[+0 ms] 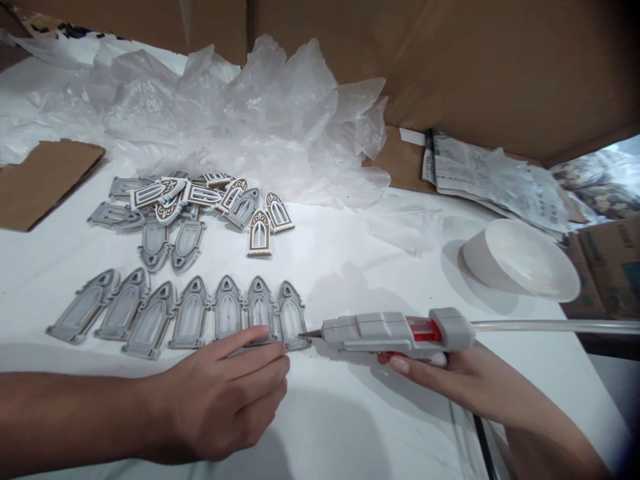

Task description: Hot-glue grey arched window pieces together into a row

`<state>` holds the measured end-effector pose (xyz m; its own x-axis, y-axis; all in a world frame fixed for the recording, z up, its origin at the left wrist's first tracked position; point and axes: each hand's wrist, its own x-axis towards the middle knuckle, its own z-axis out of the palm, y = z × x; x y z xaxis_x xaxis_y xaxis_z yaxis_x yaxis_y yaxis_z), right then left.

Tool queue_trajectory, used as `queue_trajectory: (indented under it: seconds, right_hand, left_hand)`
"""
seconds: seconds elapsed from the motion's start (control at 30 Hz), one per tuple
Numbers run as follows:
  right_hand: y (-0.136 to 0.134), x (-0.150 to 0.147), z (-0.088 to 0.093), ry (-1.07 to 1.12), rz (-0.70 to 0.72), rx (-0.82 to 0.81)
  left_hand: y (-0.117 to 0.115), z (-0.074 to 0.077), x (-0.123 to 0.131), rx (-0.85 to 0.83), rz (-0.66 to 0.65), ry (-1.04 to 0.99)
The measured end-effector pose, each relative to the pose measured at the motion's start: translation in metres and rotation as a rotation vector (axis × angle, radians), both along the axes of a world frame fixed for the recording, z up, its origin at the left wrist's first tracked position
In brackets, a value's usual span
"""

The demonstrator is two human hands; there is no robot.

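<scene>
My right hand [470,380] grips a grey-and-red hot glue gun [380,331], a finger at its red trigger. A long clear glue stick [550,326] runs out of its back. Its thin nozzle points left, over the lower part of the rightmost grey arched window piece [291,313]. My left hand [225,393] lies at the lower edge of the row, its fingers curled close together except for one stretched outer finger; the thumb and whatever is under the fingers are hidden. Several like pieces [190,313] lie side by side, hollow backs up.
Behind the row is a loose pile of similar pieces, some showing white-and-gold fronts [259,233]. Crumpled clear plastic bags [250,113] spread along the back. A white tub [520,260] tilts at the right, near folded newspaper [495,180]. Cardboard [45,180] lies at left.
</scene>
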<state>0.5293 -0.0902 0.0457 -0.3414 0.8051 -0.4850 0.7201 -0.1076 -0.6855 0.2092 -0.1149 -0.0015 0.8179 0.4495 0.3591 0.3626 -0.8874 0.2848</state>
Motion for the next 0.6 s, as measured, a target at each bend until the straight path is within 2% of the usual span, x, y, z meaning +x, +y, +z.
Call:
queue_trajectory:
  seconds: [0.2,0.6]
  right_hand:
    - [0.0012,-0.0001,-0.0015,0.027,0.020,-0.027]
    - [-0.0001,0.0005,-0.0023,-0.064,0.043,0.001]
  left_hand:
    - [-0.0005,-0.0014,-0.0008,-0.001,-0.004,0.023]
    - [-0.0018,-0.0029,-0.0017,0.018,-0.015,0.077]
